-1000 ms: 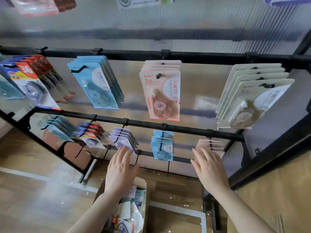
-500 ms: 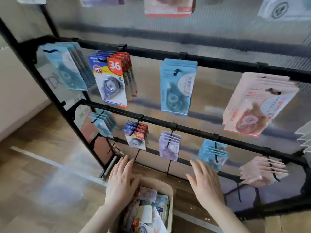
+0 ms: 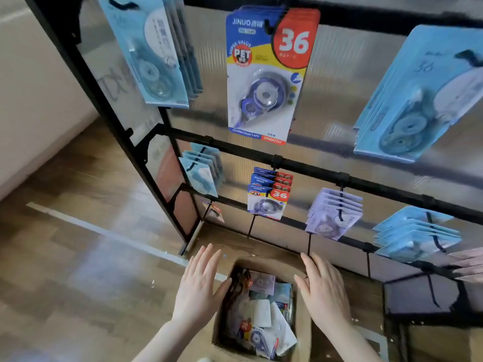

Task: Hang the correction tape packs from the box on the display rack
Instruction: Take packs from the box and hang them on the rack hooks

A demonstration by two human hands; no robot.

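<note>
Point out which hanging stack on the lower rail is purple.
The purple stack, third from the left, between the blue-and-red "36" stack and a light blue stack.

My brown cardboard box (image 3: 304,335) sits on brown wood-grain floor (image 3: 65,283) crossed by a pale stripe. The rack (image 3: 313,168) is black. Far packs (image 3: 264,74) are blue, yellow and red with white "36"; left and right packs (image 3: 407,100) pale blue, one stack (image 3: 332,218) lilac.

box (image 3: 304,333): brown cardboard, open, on the floor below the rack
packs (image 3: 261,313): loose mixed heap inside the box
rack (image 3: 308,165): black bars, hooks hung with carded packs
</note>
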